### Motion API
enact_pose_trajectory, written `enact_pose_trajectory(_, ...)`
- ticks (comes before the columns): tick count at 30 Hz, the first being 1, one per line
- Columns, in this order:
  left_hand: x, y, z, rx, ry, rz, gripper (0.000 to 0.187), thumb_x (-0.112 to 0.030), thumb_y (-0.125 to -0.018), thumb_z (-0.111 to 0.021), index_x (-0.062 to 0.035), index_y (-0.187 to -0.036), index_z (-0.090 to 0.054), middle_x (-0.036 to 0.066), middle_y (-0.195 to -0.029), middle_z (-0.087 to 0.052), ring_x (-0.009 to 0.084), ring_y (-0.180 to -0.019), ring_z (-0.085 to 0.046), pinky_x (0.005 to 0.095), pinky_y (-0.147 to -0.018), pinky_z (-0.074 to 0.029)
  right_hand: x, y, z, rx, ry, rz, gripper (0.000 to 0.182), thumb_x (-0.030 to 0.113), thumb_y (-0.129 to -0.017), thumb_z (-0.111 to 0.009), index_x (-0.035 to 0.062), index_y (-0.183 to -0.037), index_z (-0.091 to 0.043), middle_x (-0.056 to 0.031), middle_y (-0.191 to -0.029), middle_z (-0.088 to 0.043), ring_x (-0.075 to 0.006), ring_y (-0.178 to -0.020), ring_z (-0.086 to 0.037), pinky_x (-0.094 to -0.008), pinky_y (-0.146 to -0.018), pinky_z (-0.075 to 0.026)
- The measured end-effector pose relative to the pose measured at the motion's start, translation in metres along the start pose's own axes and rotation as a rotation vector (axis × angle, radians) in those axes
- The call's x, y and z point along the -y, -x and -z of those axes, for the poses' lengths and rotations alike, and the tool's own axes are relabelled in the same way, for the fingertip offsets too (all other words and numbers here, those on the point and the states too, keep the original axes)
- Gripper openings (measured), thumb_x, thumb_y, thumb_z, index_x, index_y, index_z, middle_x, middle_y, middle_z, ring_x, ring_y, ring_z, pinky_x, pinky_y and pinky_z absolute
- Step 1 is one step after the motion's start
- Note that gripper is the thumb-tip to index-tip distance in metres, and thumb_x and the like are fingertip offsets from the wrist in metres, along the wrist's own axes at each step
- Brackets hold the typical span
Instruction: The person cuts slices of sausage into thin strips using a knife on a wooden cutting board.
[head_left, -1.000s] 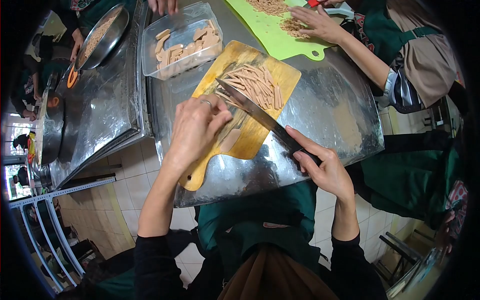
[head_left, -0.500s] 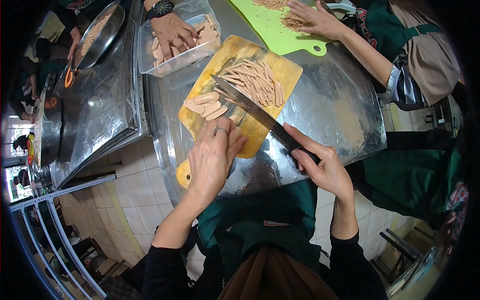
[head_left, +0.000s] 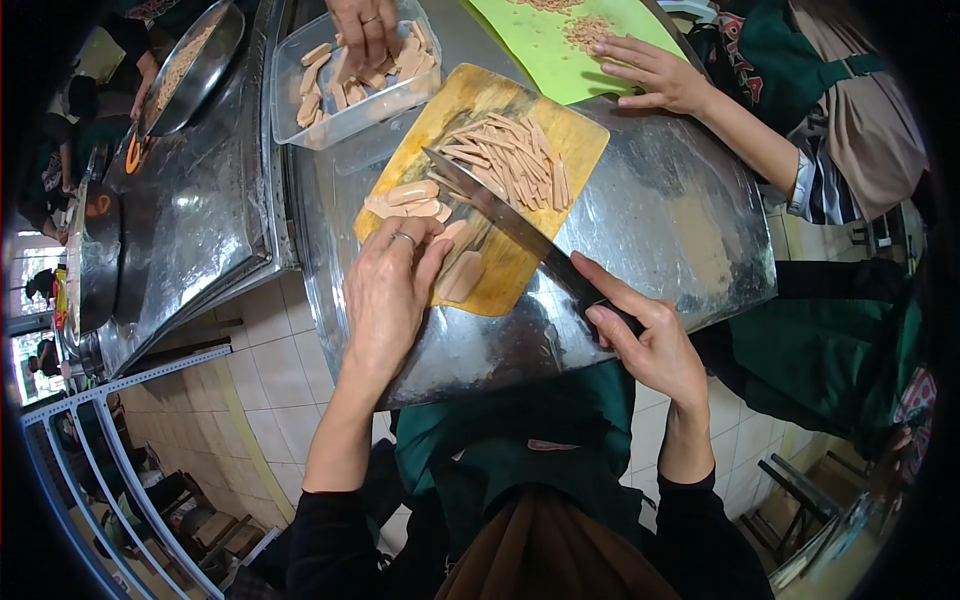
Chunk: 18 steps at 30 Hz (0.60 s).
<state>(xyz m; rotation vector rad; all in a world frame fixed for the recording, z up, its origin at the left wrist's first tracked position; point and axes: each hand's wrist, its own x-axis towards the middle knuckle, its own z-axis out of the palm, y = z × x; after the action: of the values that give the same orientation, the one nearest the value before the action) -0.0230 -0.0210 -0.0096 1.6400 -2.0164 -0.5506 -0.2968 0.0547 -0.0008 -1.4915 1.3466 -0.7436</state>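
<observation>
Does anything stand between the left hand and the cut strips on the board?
Yes: the knife, held in the right hand, slants across, its blade between the left hand and the strips. Nothing visible separates the left hand from the slices beside it.

Worn Wood, Glossy Metal, Clear Plastic

Beneath the left hand (head_left: pixel 385 290), the chopping board (head_left: pixel 500 282) is wood, mostly matt, its surface marked with dark streaks. In the right hand (head_left: pixel 652 338), the knife (head_left: pixel 528 237) has a smooth metal blade with a soft sheen; its dark handle's material is hard to tell. Beyond the right hand, the tabletop (head_left: pixel 660 200) is glossy, reflective metal, dulled by a smeared patch. Past the left hand stands a box (head_left: pixel 360 122) of clear, smooth plastic. The slices (head_left: pixel 412 192) just beyond that hand look smooth and matt. Below and between both hands, the apron (head_left: pixel 500 420) is matt cloth.
</observation>
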Motion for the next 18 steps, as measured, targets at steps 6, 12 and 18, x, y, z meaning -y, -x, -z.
enact_pose_trajectory(6, -0.006, 0.012, 0.001, -0.046, 0.176, 0.102, 0.020, -0.012, -0.091, -0.078, -0.0008, -0.106, -0.072, 0.014, -0.097, -0.070, 0.0255, -0.075, -0.069, 0.0373, -0.069, -0.056, 0.013, 0.017, -0.007, -0.031, 0.075, -0.027, 0.048, 0.002, -0.100, -0.061, 0.0074, -0.147, -0.058, -0.0149, -0.133, -0.070, -0.0182, -0.085, -0.059, -0.0325, -0.076, -0.053)
enact_pose_trajectory(12, -0.021, 0.036, 0.006, 0.062, 0.231, 0.128, 0.034, -0.013, -0.086, -0.084, 0.0007, -0.115, -0.073, 0.013, -0.097, -0.072, 0.0188, -0.086, -0.070, 0.0307, -0.074, -0.057, 0.033, 0.057, -0.018, 0.018, 0.077, -0.205, 0.061, -0.006, -0.097, -0.060, 0.0093, -0.154, -0.048, -0.0234, -0.137, -0.064, -0.0408, -0.119, -0.067, -0.0392, -0.093, -0.056)
enact_pose_trajectory(18, -0.025, 0.037, -0.005, -0.007, 0.175, 0.131, 0.032, -0.013, -0.085, -0.084, 0.0007, -0.111, -0.071, 0.015, -0.087, -0.071, 0.0246, -0.071, -0.069, 0.0338, -0.067, -0.056, 0.035, 0.064, -0.040, 0.072, -0.016, -0.266, 0.060, 0.000, -0.101, -0.060, 0.0113, -0.157, -0.043, -0.0245, -0.134, -0.065, -0.0427, -0.111, -0.069, -0.0395, -0.093, -0.054)
